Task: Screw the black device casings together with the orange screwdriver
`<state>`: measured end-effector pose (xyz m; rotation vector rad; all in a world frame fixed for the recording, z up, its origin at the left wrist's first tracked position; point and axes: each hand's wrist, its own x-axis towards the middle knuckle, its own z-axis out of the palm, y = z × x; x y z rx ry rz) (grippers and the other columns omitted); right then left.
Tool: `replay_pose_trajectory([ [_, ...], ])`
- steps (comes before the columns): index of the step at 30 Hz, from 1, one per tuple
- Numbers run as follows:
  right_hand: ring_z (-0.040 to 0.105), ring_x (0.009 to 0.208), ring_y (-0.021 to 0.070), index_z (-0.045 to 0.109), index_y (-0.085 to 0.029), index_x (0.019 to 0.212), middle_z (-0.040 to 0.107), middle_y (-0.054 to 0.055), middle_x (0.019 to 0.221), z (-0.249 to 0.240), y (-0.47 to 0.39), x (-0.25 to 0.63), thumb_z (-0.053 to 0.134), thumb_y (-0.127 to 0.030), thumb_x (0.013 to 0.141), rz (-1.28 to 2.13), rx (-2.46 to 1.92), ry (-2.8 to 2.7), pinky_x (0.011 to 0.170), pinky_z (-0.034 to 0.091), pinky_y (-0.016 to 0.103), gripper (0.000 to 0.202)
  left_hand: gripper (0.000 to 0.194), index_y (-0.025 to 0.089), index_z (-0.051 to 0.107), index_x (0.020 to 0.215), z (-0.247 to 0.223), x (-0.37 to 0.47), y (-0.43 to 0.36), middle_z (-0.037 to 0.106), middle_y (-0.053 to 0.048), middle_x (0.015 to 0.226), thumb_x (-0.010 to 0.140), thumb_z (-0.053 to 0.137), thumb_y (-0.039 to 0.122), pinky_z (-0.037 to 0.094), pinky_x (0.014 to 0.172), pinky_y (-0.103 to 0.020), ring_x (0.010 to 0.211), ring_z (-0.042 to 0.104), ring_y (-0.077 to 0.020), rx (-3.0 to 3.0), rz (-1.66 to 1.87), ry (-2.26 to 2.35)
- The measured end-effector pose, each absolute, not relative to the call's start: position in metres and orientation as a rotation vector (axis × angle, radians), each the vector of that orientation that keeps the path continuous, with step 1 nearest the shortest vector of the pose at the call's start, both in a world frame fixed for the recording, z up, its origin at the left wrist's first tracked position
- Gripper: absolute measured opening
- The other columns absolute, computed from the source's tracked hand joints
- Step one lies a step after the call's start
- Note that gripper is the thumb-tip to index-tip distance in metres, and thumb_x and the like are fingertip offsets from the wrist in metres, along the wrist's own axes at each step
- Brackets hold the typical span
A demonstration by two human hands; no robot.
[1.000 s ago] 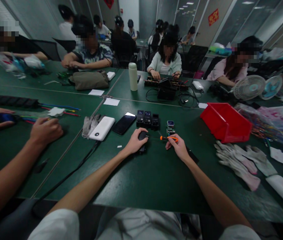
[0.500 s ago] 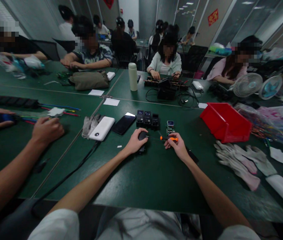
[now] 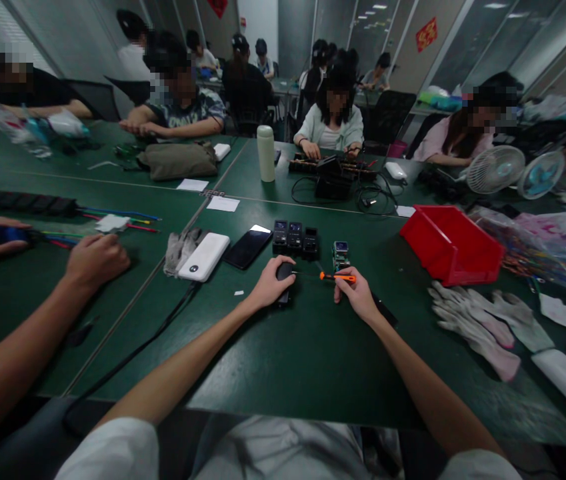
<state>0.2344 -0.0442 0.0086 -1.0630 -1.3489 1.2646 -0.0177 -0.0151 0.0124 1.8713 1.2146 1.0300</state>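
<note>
My left hand (image 3: pixel 273 281) is closed round a small black device (image 3: pixel 285 271), propped near the middle of the table. An orange-and-black screwdriver (image 3: pixel 345 278) lies level in the fingers of my right hand (image 3: pixel 355 291). Its thin shaft points left toward the device; whether the tip touches it I cannot tell. Just behind my right hand is a small circuit board with a screen (image 3: pixel 341 252). Several black boxes with little screens (image 3: pixel 295 235) stand in a row beyond my left hand. A dark flat object (image 3: pixel 384 309) lies partly under my right wrist.
Left of my hand lie a black phone (image 3: pixel 249 247), a white power bank (image 3: pixel 205 257) and a cable. To the right are a red bin (image 3: pixel 451 245) and work gloves (image 3: pixel 473 327). A co-worker's hand (image 3: pixel 97 260) rests at the left; a bottle (image 3: pixel 265 155) stands farther back.
The fingers of my right hand have shifted on the screwdriver's handle, and more of the handle shows. My left hand and the black device stay in place.
</note>
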Motion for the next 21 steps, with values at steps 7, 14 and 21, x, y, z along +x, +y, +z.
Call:
replay_pose_trajectory([
  [7,0.061,0.054,0.0131,0.044,-0.021,0.108,0.065,-0.004,0.066,0.0087,-0.0439,0.2338,0.066,-0.039,0.083,1.260,-1.051,-1.318,0.053,0.050,0.025,0.038,0.029,0.021,0.057,0.109,0.0101,-0.0173,-0.0132,0.057,-0.004,0.110,0.080,0.057,0.024,0.040,0.099,-0.035,0.105,0.054,-0.0200,1.881,1.030,1.212],
  [14,0.057,0.047,0.0120,0.046,-0.020,0.105,0.062,-0.005,0.059,0.0068,-0.0436,0.2349,0.062,-0.041,0.085,1.259,-1.075,-1.325,0.047,0.048,0.024,0.034,0.029,0.021,0.057,0.109,0.0100,-0.0172,-0.0135,0.057,-0.004,0.109,0.080,0.058,0.024,0.040,0.099,-0.035,0.104,0.054,-0.0200,1.881,1.029,1.215],
  [21,0.057,0.048,0.0118,0.047,-0.019,0.096,0.059,-0.006,0.055,0.0094,-0.0437,0.2334,0.063,-0.040,0.085,1.232,-1.116,-1.360,0.049,0.048,0.024,0.028,0.030,0.021,0.057,0.109,0.0115,-0.0171,-0.0143,0.057,-0.004,0.110,0.080,0.057,0.025,0.041,0.099,-0.035,0.104,0.054,-0.0200,1.870,1.024,1.222],
])
